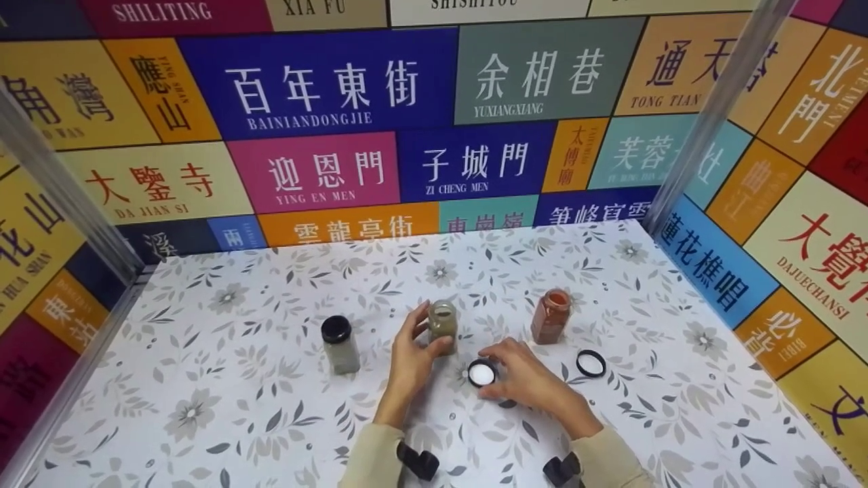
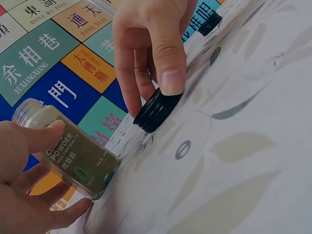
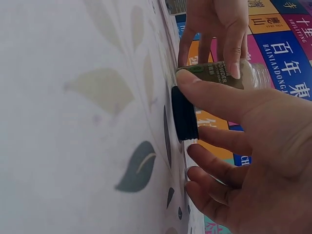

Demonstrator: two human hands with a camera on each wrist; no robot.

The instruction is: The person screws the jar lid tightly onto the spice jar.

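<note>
Two beige sleeves reach in from the near edge of the flower-patterned table (image 1: 203, 379), and just beyond them the hands work close together. Fingers and thumb of the left hand (image 1: 410, 356) curl round the open spice jar (image 1: 443, 327), which stands upright near the table's middle, long axis vertical, bare mouth pointing up; its label reads "powder" and greenish-brown contents fill it. Beside it, the right hand (image 1: 525, 379) pinches a black lid (image 1: 482, 373) between thumb and fingertips, the remaining fingers loosely spread. That lid is tipped up on its edge against the table, white liner facing the camera in the head view, threaded rim showing in the left wrist view (image 2: 157, 110). Jar and lid sit just apart, not touching. Left of the hands stands a capped jar (image 1: 340, 344) with pale contents; to the right an uncapped red-powder jar (image 1: 550, 316) stands upright, and a second loose lid (image 1: 590, 363) lies flat near it.
</note>
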